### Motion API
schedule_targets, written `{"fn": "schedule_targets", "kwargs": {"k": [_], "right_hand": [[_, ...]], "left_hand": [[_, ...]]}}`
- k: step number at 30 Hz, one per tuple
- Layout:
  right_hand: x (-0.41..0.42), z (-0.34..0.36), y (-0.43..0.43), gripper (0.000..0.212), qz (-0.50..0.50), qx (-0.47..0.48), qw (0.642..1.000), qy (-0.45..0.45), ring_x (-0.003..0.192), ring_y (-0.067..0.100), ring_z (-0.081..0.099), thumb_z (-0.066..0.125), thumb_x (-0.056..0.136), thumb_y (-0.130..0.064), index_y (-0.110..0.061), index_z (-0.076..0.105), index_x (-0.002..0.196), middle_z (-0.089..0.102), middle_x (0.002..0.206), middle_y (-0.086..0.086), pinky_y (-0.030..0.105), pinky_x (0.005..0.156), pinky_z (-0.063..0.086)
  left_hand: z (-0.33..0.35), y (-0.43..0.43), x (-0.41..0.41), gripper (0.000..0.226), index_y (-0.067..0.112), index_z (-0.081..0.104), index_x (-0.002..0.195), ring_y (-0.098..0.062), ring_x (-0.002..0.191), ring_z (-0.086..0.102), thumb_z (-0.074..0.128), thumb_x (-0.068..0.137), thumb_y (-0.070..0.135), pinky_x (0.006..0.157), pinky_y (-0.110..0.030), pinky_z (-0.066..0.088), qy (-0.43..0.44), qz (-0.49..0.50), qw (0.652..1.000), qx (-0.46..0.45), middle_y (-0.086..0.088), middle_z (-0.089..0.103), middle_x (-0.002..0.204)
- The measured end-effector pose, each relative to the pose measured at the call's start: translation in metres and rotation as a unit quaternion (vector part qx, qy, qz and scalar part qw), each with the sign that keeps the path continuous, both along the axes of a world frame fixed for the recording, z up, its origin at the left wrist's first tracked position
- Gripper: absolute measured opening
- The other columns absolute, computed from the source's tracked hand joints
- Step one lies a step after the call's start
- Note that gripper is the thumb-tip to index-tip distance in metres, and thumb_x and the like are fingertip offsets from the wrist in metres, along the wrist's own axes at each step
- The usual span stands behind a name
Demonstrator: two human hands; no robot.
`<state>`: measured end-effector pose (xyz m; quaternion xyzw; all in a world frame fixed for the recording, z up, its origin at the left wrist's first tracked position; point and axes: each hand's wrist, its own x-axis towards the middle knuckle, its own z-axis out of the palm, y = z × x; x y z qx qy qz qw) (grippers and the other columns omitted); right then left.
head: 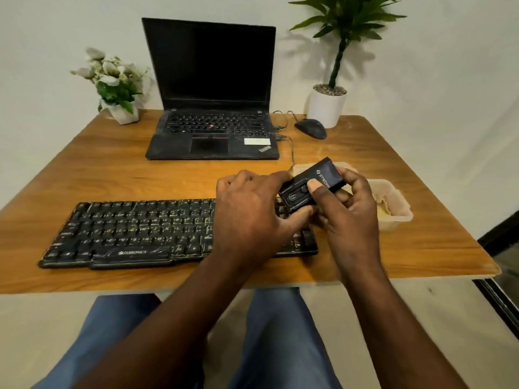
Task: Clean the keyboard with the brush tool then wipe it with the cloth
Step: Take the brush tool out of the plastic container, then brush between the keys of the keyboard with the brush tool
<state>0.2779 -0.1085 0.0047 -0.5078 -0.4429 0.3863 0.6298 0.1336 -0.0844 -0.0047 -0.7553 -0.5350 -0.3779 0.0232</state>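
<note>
A black keyboard lies along the near side of the wooden table. Above its right end both hands hold a black box-shaped brush tool with small round buttons on top. My right hand grips the tool's far end, thumb pressed on its top face. My left hand holds the near end, fingers curled around its left side and thumb under it. No bristles show. A yellowish cloth lies in a clear plastic container, partly hidden behind my right hand.
An open black laptop stands at the back middle, cables running from its right side. A black mouse and a white potted plant are at the back right, a small flower pot at the back left. My knees are under the table's front edge.
</note>
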Motion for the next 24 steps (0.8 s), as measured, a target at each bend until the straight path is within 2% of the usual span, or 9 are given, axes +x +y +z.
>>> {"fn": "schedule_targets", "kwargs": {"k": [5,10,12,16,20,24], "right_hand": [[-0.029,-0.002,0.002,0.033,0.001,-0.005,1.000,0.004,0.095,0.022,0.077,0.071,0.095,-0.014,-0.033,0.061,0.120,0.079,0.099,0.001,0.054,0.088,0.062],[-0.054,-0.001,0.002,0.042,0.043,-0.021,0.998,0.034,0.102,0.023,0.076,0.069,0.095,-0.008,-0.021,0.060,0.135,0.078,0.108,0.005,0.049,0.091,0.061],[-0.064,-0.001,0.000,0.049,0.068,-0.017,0.997,0.041,0.102,0.022,0.075,0.069,0.093,-0.002,-0.021,0.058,0.137,0.077,0.109,0.005,0.043,0.088,0.062],[-0.083,0.002,-0.004,0.062,0.117,-0.004,0.992,0.043,0.096,0.012,0.075,0.071,0.088,0.005,-0.032,0.053,0.134,0.076,0.104,-0.001,0.028,0.079,0.059],[-0.107,0.000,-0.007,0.070,0.149,0.003,0.989,0.019,0.101,0.013,0.075,0.074,0.087,0.004,-0.036,0.048,0.138,0.076,0.103,-0.010,0.040,0.090,0.062],[-0.134,-0.005,-0.003,0.069,0.168,0.000,0.986,0.000,0.099,0.013,0.075,0.077,0.086,0.000,-0.035,0.050,0.138,0.074,0.104,-0.007,0.042,0.087,0.063]], "left_hand": [[-0.009,-0.012,-0.025,0.062,0.026,0.064,0.126,-0.017,0.105,0.057,0.061,0.081,0.068,0.090,-0.041,0.040,-0.023,0.007,0.999,0.022,0.009,0.072,0.111],[-0.019,-0.023,-0.045,0.061,0.018,0.067,0.125,-0.018,0.101,0.058,0.068,0.080,0.059,0.086,-0.044,0.043,-0.054,0.033,0.996,0.060,0.005,0.073,0.109],[-0.021,-0.026,-0.053,0.059,0.016,0.069,0.123,-0.020,0.099,0.059,0.069,0.080,0.056,0.085,-0.043,0.041,-0.055,0.049,0.994,0.075,0.004,0.074,0.106],[-0.021,-0.032,-0.072,0.057,0.015,0.071,0.121,-0.019,0.097,0.059,0.069,0.079,0.054,0.085,-0.039,0.035,-0.057,0.077,0.991,0.095,0.004,0.075,0.105],[-0.023,-0.040,-0.095,0.058,0.013,0.070,0.121,-0.019,0.097,0.058,0.066,0.079,0.053,0.085,-0.039,0.034,-0.059,0.106,0.987,0.101,0.002,0.075,0.104],[-0.023,-0.052,-0.122,0.063,0.017,0.066,0.129,-0.016,0.105,0.053,0.064,0.080,0.056,0.090,-0.036,0.031,-0.062,0.131,0.988,0.057,0.004,0.073,0.110]]}}
